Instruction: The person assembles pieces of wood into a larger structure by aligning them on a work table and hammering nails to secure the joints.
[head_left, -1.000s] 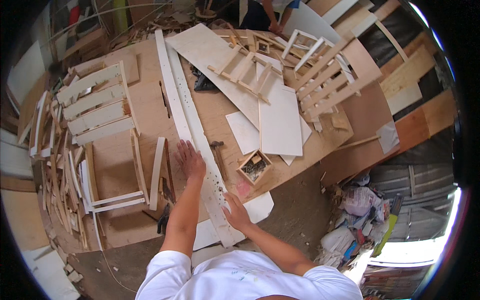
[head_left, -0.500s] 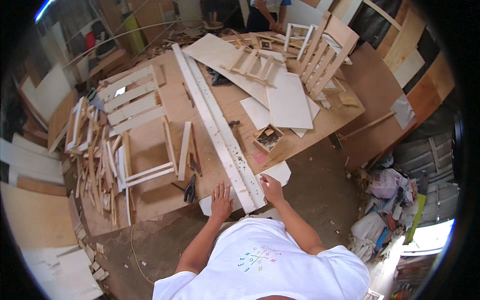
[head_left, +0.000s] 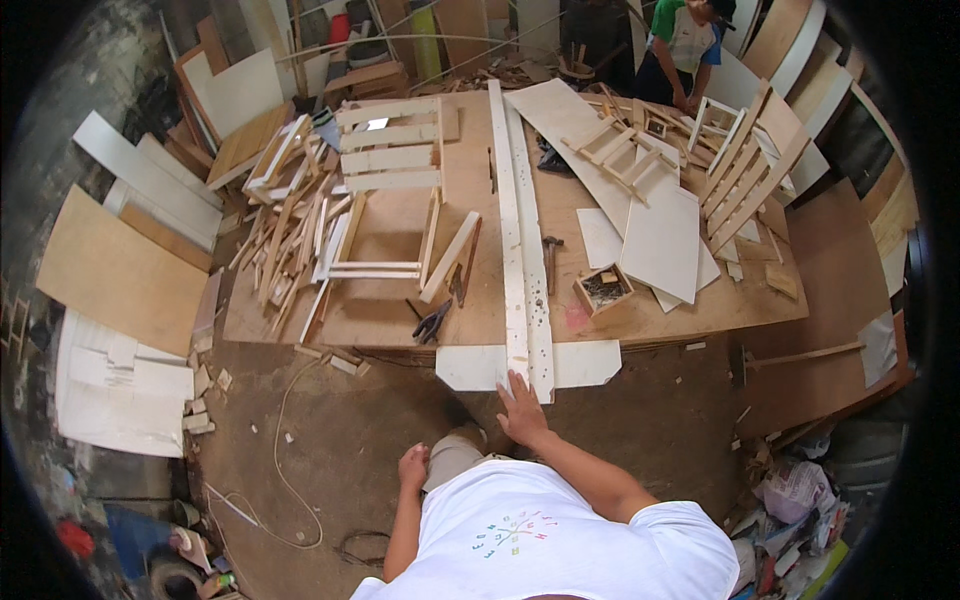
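Observation:
A long white board point(head_left: 507, 220) runs away from me across the table, its near end overhanging the edge. Beside it lies a second long strip point(head_left: 541, 330) dotted with dark holes. My right hand point(head_left: 522, 410) rests its outstretched fingers at the near end of the long board. Low beside my thigh is my left hand point(head_left: 413, 467), its fingers curled, with nothing visible in them. Under the boards' near ends, a white panel with cut corners point(head_left: 468, 366) sticks out from the table edge.
On the table point(head_left: 380, 320) are pliers point(head_left: 432, 322), a hammer point(head_left: 550, 262), a wooden box of nails point(head_left: 604, 289) and slatted frames point(head_left: 390, 150). Scrap sticks point(head_left: 285, 225) pile up at left. Another person point(head_left: 685, 55) stands at the far right. A cord point(head_left: 283, 450) lies on the floor.
My left hand has left the board area and dropped beside my thigh, its fingers now curled. My right hand has moved onto the board's near end. The view has swung left.

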